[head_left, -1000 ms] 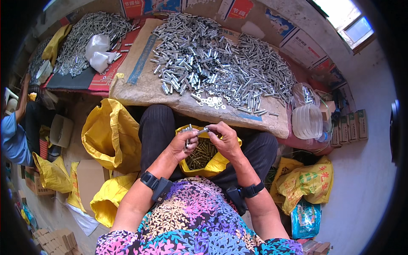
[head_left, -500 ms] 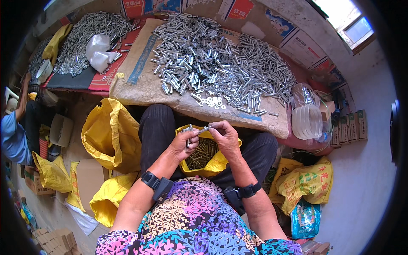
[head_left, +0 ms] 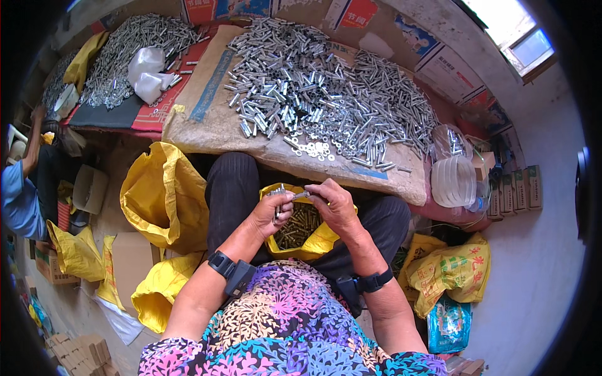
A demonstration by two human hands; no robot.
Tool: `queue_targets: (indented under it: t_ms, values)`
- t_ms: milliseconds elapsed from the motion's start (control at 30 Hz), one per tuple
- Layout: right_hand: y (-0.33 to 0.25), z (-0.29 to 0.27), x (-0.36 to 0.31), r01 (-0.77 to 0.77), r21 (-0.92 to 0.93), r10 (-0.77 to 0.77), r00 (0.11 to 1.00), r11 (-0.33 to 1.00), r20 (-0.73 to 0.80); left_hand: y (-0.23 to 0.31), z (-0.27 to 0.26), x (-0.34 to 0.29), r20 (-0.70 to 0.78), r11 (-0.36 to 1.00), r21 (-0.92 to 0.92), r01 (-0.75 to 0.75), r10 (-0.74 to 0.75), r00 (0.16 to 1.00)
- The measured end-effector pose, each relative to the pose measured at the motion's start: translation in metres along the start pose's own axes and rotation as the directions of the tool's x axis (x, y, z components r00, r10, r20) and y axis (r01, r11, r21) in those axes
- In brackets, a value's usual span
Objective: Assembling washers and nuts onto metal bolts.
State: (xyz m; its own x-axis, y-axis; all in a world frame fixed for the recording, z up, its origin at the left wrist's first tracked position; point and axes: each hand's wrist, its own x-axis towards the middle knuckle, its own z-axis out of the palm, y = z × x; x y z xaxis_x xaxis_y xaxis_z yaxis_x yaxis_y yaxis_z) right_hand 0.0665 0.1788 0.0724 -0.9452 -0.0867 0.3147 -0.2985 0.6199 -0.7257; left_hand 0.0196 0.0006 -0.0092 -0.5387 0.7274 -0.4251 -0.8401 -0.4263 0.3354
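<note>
- Left hand [head_left: 264,216]: fingers curled nearly shut around a small bunch of silvery metal pieces [head_left: 279,190], with some ends poking out top and bottom.
- Right hand [head_left: 338,208]: thumb and fingers pinched together at the far end of a slim metal piece [head_left: 301,195]. The fingertips cover that end, so can't tell what's on it.
- That slim piece bridges the gap between the hands: about 3 o'clock from the left fingertips, 9 o'clock from the right ones, and looks to be touching both.
- Right under it, toward 6 o'clock, there's an open yellow bag [head_left: 325,241] in the lap with loads of brass-coloured pieces [head_left: 295,230] inside.
- Straight up at 12 from the hands, a massive heap of silvery tubes [head_left: 301,81] covers the table [head_left: 207,141], with pale washers [head_left: 315,150] along its near edge.
- A big yellow sack [head_left: 182,210] gapes open at 9, and a clear plastic tub [head_left: 453,182] is near 3.
</note>
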Motion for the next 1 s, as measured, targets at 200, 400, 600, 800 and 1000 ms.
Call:
queue_targets:
  t_ms: [200,400,600,800,1000]
  values:
    - [0.015,0.009,-0.004,-0.132,-0.119,0.134,0.991,0.984,0.009,-0.003,0.004,-0.001,-0.022,0.996,0.088,-0.003,0.005,1.000]
    - [0.028,0.020,0.001,-0.268,0.061,0.274,0.952,0.962,-0.137,-0.017,0.022,0.000,-0.028,0.961,0.274,-0.044,0.054,0.998]
    - [0.029,0.042,0.010,-0.248,0.747,0.530,0.832,0.617,-0.162,-0.031,0.040,0.003,-0.099,0.909,0.401,-0.113,0.166,0.981]
    - [0.009,0.037,0.003,-0.131,0.703,0.390,0.894,0.699,-0.222,-0.022,0.036,0.001,-0.165,0.890,0.429,-0.153,0.243,0.956]
    - [0.014,0.032,0.014,-0.147,0.881,0.576,0.802,0.450,-0.160,-0.029,0.047,-0.006,-0.122,0.843,0.493,-0.216,0.312,0.942]
